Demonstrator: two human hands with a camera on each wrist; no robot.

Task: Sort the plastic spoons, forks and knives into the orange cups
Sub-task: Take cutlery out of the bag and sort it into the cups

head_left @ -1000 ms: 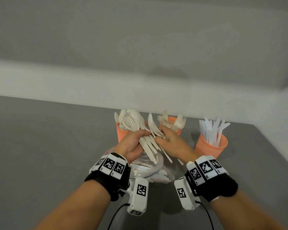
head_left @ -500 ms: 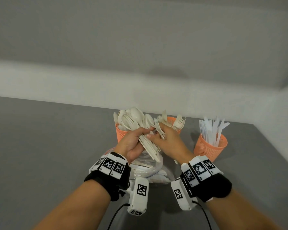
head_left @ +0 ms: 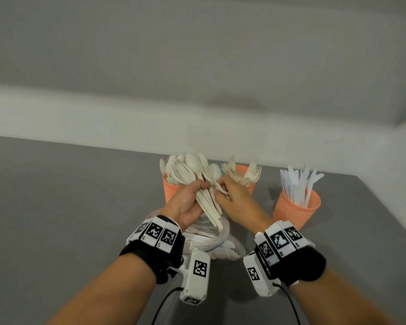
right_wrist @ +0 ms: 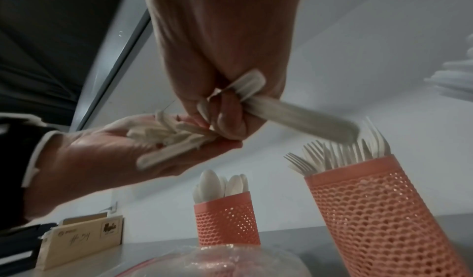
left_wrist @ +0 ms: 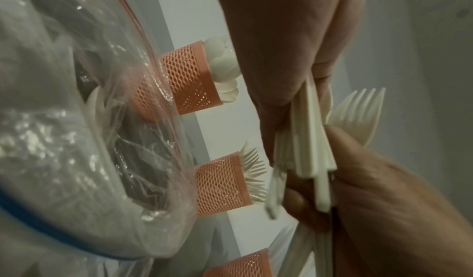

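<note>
My left hand [head_left: 197, 191] grips a fanned bundle of cream plastic forks and spoons [head_left: 206, 202], heads up, above the table. My right hand [head_left: 220, 190] meets the bundle from the right and pinches the handle of a cream utensil [right_wrist: 302, 117] between curled fingers; motion blur hides which kind it is. Behind the hands stand three orange mesh cups: the spoon cup [head_left: 171, 191] on the left, the fork cup [head_left: 247, 184] in the middle and the knife cup [head_left: 295, 212] on the right, with white knives. The left wrist view shows the bundle [left_wrist: 307, 145] in the palm.
A clear plastic bag [head_left: 211, 240] with more white cutlery lies on the grey table [head_left: 56, 207] under my hands. A white wall runs close behind the cups. A cardboard box [right_wrist: 82, 241] stands off to the left.
My right hand has moved left and up against the bundle and its fingers have curled round a utensil handle. The left hand has stayed in place with the bundle.
</note>
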